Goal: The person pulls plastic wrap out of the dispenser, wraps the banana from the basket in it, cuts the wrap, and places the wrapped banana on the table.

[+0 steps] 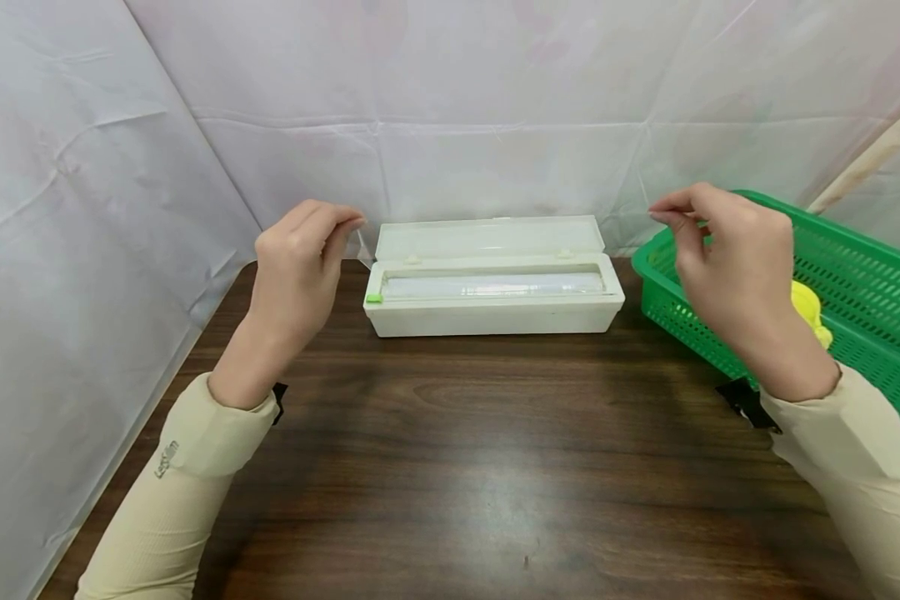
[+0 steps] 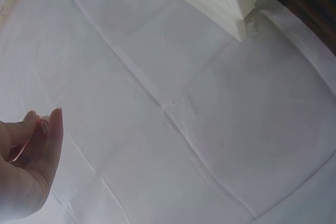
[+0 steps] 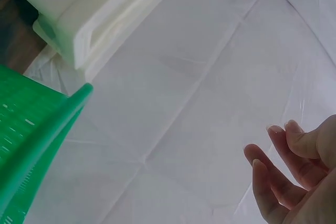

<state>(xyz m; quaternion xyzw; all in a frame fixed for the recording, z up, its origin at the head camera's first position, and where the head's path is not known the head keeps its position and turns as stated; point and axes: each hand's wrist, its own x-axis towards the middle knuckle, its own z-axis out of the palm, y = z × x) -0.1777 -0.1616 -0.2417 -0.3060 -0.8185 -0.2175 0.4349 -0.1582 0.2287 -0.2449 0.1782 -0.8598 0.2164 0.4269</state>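
Observation:
Both hands are raised at the back of the table, one on either side of a white cling film dispenser [image 1: 495, 319]. Its lid stands up, and a roll of film [image 1: 495, 285] shows inside. Thumb and fingertips of the left hand [image 1: 300, 267] pinch clear cling film [image 1: 363, 250], faintly visible below them. The right hand [image 1: 738, 267] pinches too, with faint film creases beside its fingertips; its other fingers are loosely bent in the right wrist view. Most of the sheet between the hands is too transparent to make out.
A green slotted basket [image 1: 862, 258] stands at the right, below the right hand, with a yellow object [image 1: 807, 308] inside. A green slider [image 1: 374, 298] sits on the dispenser's left front edge. White sheeting [image 1: 495, 100] hangs behind the dark wooden table [image 1: 450, 467].

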